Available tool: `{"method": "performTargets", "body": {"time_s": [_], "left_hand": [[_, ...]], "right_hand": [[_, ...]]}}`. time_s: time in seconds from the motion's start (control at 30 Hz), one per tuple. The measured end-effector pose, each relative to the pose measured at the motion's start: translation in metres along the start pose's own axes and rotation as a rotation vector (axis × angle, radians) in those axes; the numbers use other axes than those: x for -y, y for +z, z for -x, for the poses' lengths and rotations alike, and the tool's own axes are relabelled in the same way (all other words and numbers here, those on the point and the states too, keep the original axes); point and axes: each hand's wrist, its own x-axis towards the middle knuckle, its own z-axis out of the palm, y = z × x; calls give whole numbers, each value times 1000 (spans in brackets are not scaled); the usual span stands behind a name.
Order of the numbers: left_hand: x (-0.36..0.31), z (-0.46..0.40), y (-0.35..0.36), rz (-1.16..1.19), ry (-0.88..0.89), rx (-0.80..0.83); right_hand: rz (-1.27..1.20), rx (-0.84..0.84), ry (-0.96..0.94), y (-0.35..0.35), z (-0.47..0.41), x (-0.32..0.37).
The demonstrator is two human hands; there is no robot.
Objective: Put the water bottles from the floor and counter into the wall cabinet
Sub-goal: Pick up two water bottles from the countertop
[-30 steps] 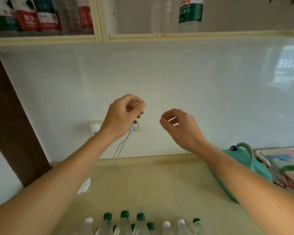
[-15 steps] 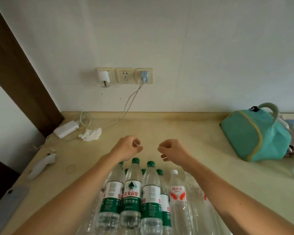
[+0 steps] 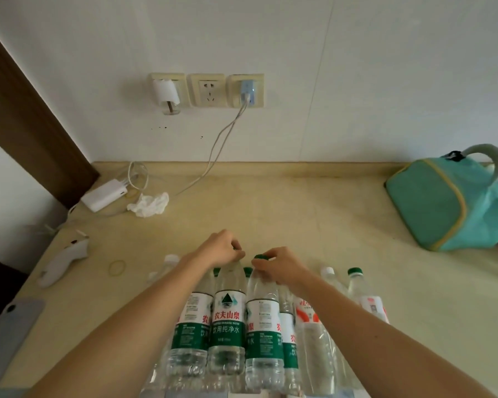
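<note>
While left hand (image 3: 223, 248) grips one bottle cap (image 3: 236, 249), right hand (image 3: 279, 267) pinches another (image 3: 260, 257).

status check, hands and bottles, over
Left hand grips the cap of a green-label bottle; right hand grips the neck of the next bottle. Both bottles on the counter. Nothing blocking.

Green-labelled clear bottles (image 3: 227, 326), teal yellow-trimmed bag (image 3: 443, 205), seemingly beige counter (image 3: 314, 219).
</note>
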Motion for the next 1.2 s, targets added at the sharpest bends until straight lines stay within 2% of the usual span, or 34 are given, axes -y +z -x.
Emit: {"method": "performTargets", "body": {"time_s": [0.17, 0.3, 0.57, 0.73, 0.9, 1.03, 1.2], "left_hand": [[1, -1, -4, 95, -71, 72], [0, 5, -7, 201, -94, 60], [-19, 28, -43, 375, 41, -20], [-50, 37, -72, 443, 199, -135], [-89, 39, -79, 363, 354, -338], [-112, 35, -67, 317, 424, -501], [-125, 20, -47, 307, 445, -544]], "right_hand": [[-147, 28, 17, -3, -2, -3], [-254, 22, 10, -7, 5, -3], [-342, -55, -136, -43, 29, 23], [-410, -140, -305, -89, 50, 50], [-279, -285, -519, -123, 60, 65], [-152, -381, -567, -135, 56, 57], [-202, -463, -527, -142, 42, 37]]}}
